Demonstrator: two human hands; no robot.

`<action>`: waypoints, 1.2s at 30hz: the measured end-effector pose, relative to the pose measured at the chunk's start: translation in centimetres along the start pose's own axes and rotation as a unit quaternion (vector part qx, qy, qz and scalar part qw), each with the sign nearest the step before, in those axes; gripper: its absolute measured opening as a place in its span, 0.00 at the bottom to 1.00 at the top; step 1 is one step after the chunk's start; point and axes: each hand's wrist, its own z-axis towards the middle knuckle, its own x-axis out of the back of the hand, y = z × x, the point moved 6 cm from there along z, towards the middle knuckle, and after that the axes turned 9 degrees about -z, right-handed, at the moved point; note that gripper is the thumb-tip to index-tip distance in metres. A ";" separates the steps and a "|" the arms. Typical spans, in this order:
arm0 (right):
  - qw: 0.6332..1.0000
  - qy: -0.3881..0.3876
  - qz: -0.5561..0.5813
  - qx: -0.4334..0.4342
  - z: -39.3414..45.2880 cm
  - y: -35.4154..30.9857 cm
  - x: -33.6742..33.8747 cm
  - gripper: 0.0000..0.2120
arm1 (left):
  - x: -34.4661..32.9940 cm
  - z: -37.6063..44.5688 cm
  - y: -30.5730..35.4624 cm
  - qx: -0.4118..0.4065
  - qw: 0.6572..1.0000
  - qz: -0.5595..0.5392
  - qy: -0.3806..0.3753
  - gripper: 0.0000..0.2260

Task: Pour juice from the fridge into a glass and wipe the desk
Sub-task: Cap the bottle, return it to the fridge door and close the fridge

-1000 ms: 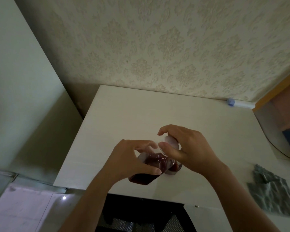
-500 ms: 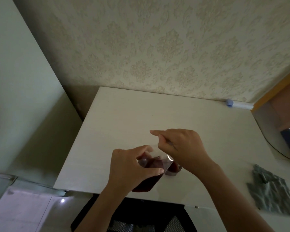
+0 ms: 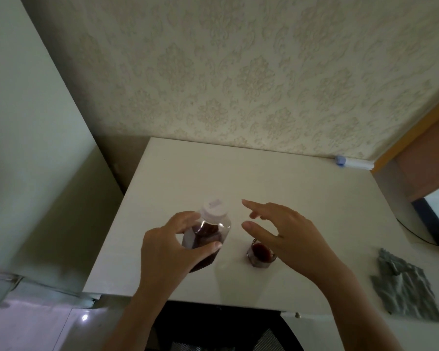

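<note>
A clear juice bottle (image 3: 206,236) with dark red juice and a white cap (image 3: 214,209) stands near the front left of the white desk (image 3: 289,188). My left hand (image 3: 170,247) is wrapped around the bottle's body. A small glass (image 3: 260,254) holding dark red juice stands on the desk just right of the bottle. My right hand (image 3: 287,233) hovers above the glass with fingers spread, holding nothing and partly hiding the glass's rim. A crumpled grey cloth (image 3: 406,287) lies at the desk's front right.
A patterned wall runs along the back of the desk. A small white and blue object (image 3: 350,162) lies at the desk's back right corner. A pale panel stands to the left. A dark mesh chair (image 3: 226,333) sits below the desk's front edge.
My right hand was on the bottle's cap and has come off it, moving right with fingers spread. The bottle, held in my left hand, has shifted left away from the glass.
</note>
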 end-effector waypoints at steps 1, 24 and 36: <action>1.000 0.001 -0.012 -0.010 -0.4 0.1 -0.1 0.23 | 0.4 -0.1 -0.3 0.001 1.000 -0.008 0.004 0.26; 0.988 0.048 0.001 0.150 -15.7 -4.9 -1.0 0.26 | 8.1 -21.0 6.4 0.085 0.962 -0.035 0.256 0.26; 0.943 -0.042 -0.027 0.329 -24.4 -15.7 -3.6 0.24 | 14.6 -38.8 10.4 0.163 0.896 0.023 0.412 0.21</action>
